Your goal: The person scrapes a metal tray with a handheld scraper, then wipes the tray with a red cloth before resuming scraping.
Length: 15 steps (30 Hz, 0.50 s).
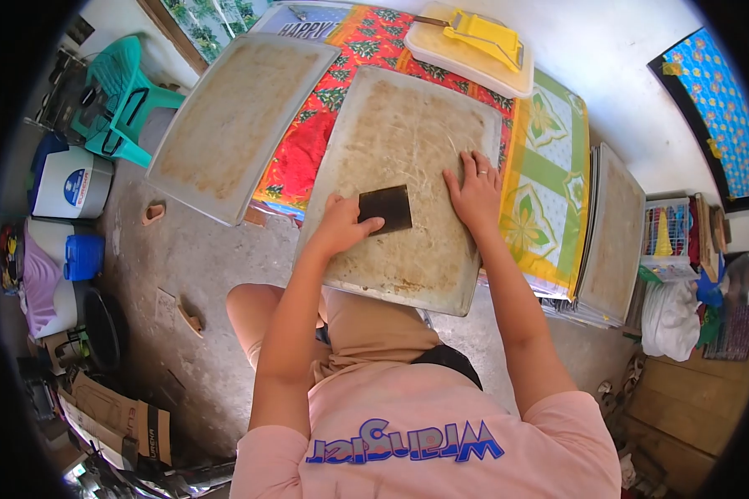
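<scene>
Left hand [341, 224] is gripping a dark, flat rectangular piece [387, 209] by its left edge; the thumb is lying across its upper face and the fingers are curling in at the side, pinching it. The piece is resting on the stained, grey-beige rectangular tray [416, 125], left of the tray's middle. Right hand [477, 191] is lying palm down on the tray's right side, its fingers spreading slightly and gripping nothing. The tray's far part is lying over the counter [366, 41], covered in red tree-print cloth; its near end is projecting above the person's lap. A second, similar tray [233, 125] is lying to the left, overhanging the counter. A yellow plastic tool [483, 37] is resting on a pale rectangular tub [466, 73] at the far edge.
</scene>
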Tool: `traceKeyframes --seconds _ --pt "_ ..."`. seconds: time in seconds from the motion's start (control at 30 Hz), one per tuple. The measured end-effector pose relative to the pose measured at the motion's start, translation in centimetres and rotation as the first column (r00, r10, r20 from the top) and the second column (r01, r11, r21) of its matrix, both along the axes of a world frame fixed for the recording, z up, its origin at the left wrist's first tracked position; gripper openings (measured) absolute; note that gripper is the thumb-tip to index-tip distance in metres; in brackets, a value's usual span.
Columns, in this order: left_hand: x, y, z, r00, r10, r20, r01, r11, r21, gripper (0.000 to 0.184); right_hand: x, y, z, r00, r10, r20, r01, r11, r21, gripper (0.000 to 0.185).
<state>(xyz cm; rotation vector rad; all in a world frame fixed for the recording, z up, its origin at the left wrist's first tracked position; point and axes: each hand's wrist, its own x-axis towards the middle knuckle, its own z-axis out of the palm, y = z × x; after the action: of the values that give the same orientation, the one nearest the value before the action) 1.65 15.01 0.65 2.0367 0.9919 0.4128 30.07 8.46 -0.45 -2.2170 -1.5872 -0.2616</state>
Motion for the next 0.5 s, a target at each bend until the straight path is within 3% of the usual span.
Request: traceKeyframes --seconds 0.13,0.5 --pt "-0.5 -0.5 0.0 0.995 0.056 0.084 -0.044 0.989 -0.141 0.031 0.0 0.0 -0.1 1.0 -0.01 0.013 0.011 1.0 -0.011 0.056" --pt "-0.3 -0.3 -0.5 0.997 0.029 0.073 -0.025 0.999 -0.048 0.025 0.1 0.0 -0.1 1.0 0.003 -0.02 -0.003 1.0 -0.01 0.058"
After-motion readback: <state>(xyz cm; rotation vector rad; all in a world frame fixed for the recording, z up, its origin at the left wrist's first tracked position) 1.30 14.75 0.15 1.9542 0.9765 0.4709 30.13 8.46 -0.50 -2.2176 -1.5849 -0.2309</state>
